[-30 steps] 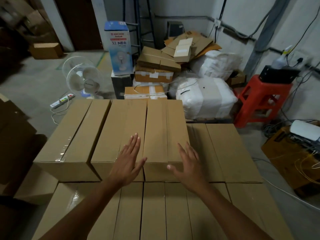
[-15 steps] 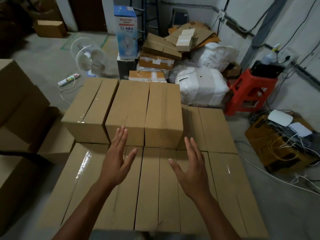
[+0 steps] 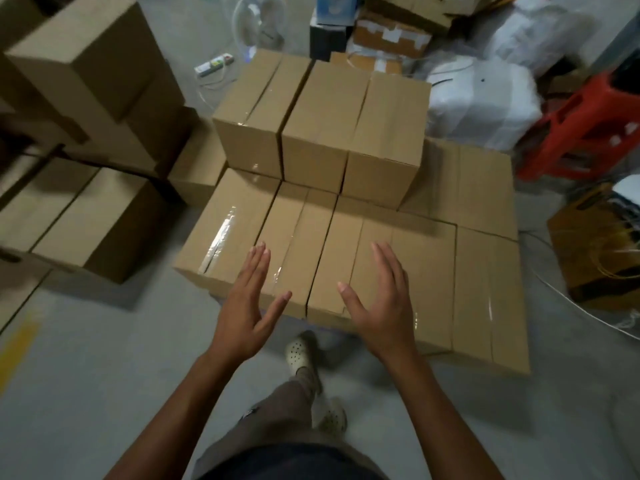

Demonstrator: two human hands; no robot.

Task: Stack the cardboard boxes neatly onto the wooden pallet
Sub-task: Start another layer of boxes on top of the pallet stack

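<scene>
A layer of taped cardboard boxes (image 3: 391, 258) lies flat ahead of me, covering the pallet, which is hidden. On its far half stand three upper boxes (image 3: 322, 129) side by side. My left hand (image 3: 247, 306) and my right hand (image 3: 381, 303) hover open in the air over the near edge of the layer, palms facing each other, fingers straight, holding nothing. More loose cardboard boxes (image 3: 90, 216) sit on the floor to the left, some piled two high (image 3: 86, 60).
My legs and pale shoes (image 3: 301, 355) stand on the grey floor just before the stack. A red plastic stool (image 3: 585, 126) and white wrapped bundles (image 3: 485, 102) crowd the right. A fan (image 3: 259, 19), a power strip (image 3: 213, 65) and cables lie behind.
I have stepped back from the stack and the view has tilted down. Both hands came off the upper boxes and pulled back toward me, still open.
</scene>
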